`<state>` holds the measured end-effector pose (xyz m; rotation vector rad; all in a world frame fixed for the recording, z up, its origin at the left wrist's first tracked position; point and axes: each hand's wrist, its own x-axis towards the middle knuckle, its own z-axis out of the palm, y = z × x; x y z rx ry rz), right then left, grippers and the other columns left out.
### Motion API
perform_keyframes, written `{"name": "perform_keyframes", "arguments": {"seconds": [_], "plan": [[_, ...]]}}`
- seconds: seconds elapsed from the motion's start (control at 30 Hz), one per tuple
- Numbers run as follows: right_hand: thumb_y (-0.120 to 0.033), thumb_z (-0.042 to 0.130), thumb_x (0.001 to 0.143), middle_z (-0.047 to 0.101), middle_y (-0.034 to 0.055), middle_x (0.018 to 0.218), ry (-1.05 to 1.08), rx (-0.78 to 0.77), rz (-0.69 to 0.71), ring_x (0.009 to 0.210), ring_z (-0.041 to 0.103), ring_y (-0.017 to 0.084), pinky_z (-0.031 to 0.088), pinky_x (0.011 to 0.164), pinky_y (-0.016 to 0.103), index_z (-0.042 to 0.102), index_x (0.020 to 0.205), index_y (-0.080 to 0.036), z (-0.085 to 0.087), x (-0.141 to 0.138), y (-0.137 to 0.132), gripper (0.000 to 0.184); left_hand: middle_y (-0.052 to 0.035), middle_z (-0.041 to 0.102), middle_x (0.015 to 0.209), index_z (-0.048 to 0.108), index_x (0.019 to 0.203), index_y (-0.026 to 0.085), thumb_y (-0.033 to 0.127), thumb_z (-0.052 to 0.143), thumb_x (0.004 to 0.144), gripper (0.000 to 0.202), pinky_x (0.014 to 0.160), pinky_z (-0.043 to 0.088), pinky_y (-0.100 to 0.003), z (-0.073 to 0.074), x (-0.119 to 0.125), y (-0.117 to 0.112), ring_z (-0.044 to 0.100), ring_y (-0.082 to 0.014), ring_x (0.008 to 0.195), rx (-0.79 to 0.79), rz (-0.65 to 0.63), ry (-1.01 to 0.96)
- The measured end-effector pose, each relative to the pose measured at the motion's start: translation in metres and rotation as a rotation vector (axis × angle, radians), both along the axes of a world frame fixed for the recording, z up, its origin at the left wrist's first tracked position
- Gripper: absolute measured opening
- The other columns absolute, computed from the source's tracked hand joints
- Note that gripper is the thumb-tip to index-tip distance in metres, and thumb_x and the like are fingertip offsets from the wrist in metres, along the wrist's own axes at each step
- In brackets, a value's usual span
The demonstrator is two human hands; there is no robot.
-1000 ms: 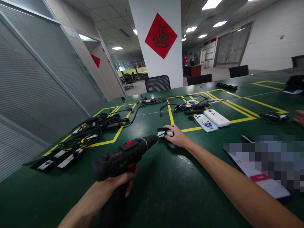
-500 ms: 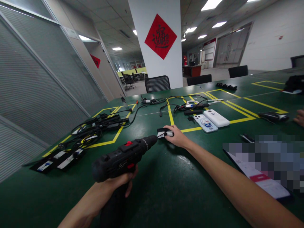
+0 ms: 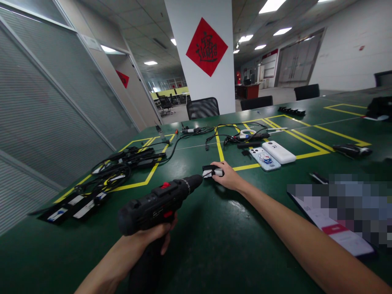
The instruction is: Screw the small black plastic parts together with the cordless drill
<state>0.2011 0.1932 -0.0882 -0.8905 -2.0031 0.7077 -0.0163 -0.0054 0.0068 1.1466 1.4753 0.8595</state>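
Observation:
My left hand (image 3: 153, 237) is wrapped round the grip of a black cordless drill (image 3: 156, 204) with red switches. The drill's chuck points away and to the right. Its tip reaches the near left side of a small black and white block (image 3: 208, 171), though I cannot tell whether a bit touches it. Fingers of my right hand (image 3: 226, 175) close round the block's right end, holding it at the green table (image 3: 190, 261). The drill's lower handle drops out at the bottom of the view, and the block's right part is covered by my fingers.
Tangled black cables (image 3: 134, 159) and black plates lie at the left. Beyond my right hand are a patterned phone (image 3: 265, 158), a white power bank (image 3: 278, 152) and more cables. A dark handheld device (image 3: 352, 150) and a clipboard (image 3: 346, 232) are at the right. Yellow tape marks the table.
A person's hand at the right edge has gone out of view. My hands, the drill and the block stay nearly where they were.

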Motion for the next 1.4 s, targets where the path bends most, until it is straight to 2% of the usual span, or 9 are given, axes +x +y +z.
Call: {"name": "perform_keyframes", "arguments": {"seconds": [0.27, 0.53, 0.63, 0.8, 1.03, 1.4], "plan": [[-0.02, 0.061, 0.073, 0.049, 0.0053, 0.107, 0.015, 0.007, 0.004, 0.098, 0.052, 0.017, 0.039, 0.093, 0.031, 0.053, 0.12, -0.022, -0.002, -0.001, 0.001, 0.047, -0.0038, 0.058, 0.076, 0.055, 0.097, 0.015, 0.038, 0.062, 0.071, 0.035, 0.046, 0.041, -0.027, -0.005, -0.002, 0.002, 0.049, -0.0114, 0.044, 0.029, -0.001, -0.006], [-0.021, 0.061, 0.074, 0.048, 0.0045, 0.107, 0.017, -0.011, -0.007, 0.097, 0.054, 0.016, 0.041, 0.092, 0.03, 0.052, 0.12, -0.023, -0.003, -0.001, 0.0, 0.047, -0.0053, 0.061, 0.076, 0.058, 0.097, 0.015, 0.039, 0.06, 0.073, 0.034, 0.051, 0.042, -0.029, -0.002, -0.004, -0.001, 0.052, -0.0144, 0.05, -0.002, -0.019, 0.006], [-0.021, 0.06, 0.074, 0.048, 0.0049, 0.108, 0.017, -0.015, -0.001, 0.098, 0.053, 0.016, 0.04, 0.092, 0.031, 0.052, 0.12, -0.023, -0.002, -0.001, 0.0, 0.046, -0.0047, 0.06, 0.076, 0.058, 0.097, 0.015, 0.04, 0.061, 0.071, 0.036, 0.048, 0.041, -0.028, -0.005, -0.005, 0.0, 0.05, -0.0136, 0.047, -0.007, 0.025, 0.008], [-0.021, 0.06, 0.074, 0.049, 0.0049, 0.108, 0.018, -0.012, 0.004, 0.097, 0.053, 0.016, 0.04, 0.093, 0.031, 0.052, 0.12, -0.023, -0.003, -0.002, 0.001, 0.047, -0.0053, 0.06, 0.077, 0.056, 0.098, 0.015, 0.041, 0.06, 0.071, 0.038, 0.046, 0.04, -0.027, -0.01, -0.005, 0.001, 0.049, -0.0125, 0.045, 0.027, 0.019, 0.001], [-0.02, 0.06, 0.074, 0.049, 0.0043, 0.108, 0.006, 0.001, -0.003, 0.097, 0.053, 0.016, 0.04, 0.093, 0.031, 0.052, 0.119, -0.024, -0.002, -0.002, 0.001, 0.047, -0.0041, 0.059, 0.077, 0.056, 0.098, 0.016, 0.04, 0.062, 0.071, 0.037, 0.046, 0.041, -0.027, -0.003, -0.002, 0.0, 0.049, -0.0127, 0.047, 0.008, 0.011, -0.007], [-0.02, 0.061, 0.073, 0.048, 0.0051, 0.11, 0.021, -0.02, -0.005, 0.099, 0.053, 0.017, 0.041, 0.091, 0.031, 0.052, 0.121, -0.024, -0.002, -0.002, 0.001, 0.048, -0.0043, 0.06, 0.079, 0.058, 0.097, 0.016, 0.038, 0.06, 0.073, 0.033, 0.051, 0.041, -0.028, 0.0, -0.003, -0.001, 0.05, -0.0137, 0.049, 0.005, -0.029, -0.02]]}}
